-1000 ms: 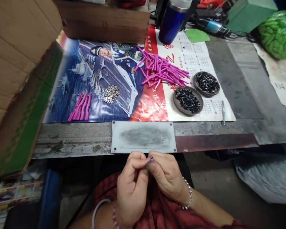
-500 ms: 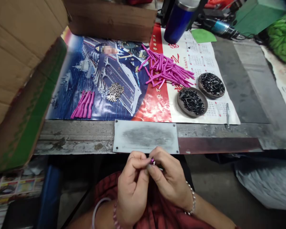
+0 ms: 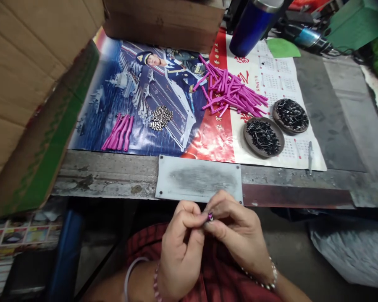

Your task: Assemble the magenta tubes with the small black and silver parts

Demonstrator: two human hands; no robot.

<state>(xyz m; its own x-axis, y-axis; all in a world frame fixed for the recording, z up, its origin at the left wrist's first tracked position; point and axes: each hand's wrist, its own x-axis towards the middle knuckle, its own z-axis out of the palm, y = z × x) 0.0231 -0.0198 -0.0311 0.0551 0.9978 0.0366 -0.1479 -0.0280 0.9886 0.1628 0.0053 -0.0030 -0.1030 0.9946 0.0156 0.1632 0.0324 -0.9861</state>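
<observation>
My left hand [image 3: 181,247] and my right hand [image 3: 239,237] meet over my lap, just below the table's front edge. Both are closed in a pinch on one small pink piece [image 3: 210,216] with a bit of metal at its tip. On the poster lie a loose heap of pink tubes [image 3: 231,92], a neat small row of pink tubes [image 3: 119,132], and a cluster of small silver metal parts [image 3: 160,118]. Two round dishes of black pins [image 3: 263,136] [image 3: 291,115] sit at the right.
A grey metal plate [image 3: 199,179] is fixed at the table's front edge. A cardboard box [image 3: 25,84] leans at the left, a wooden box [image 3: 164,21] and a blue tumbler [image 3: 253,23] stand at the back. A thin metal tool [image 3: 310,152] lies right of the dishes.
The view has shifted, so the table appears further right and lower. My hands stay together on the pink piece, with the right fingers turned slightly around it.
</observation>
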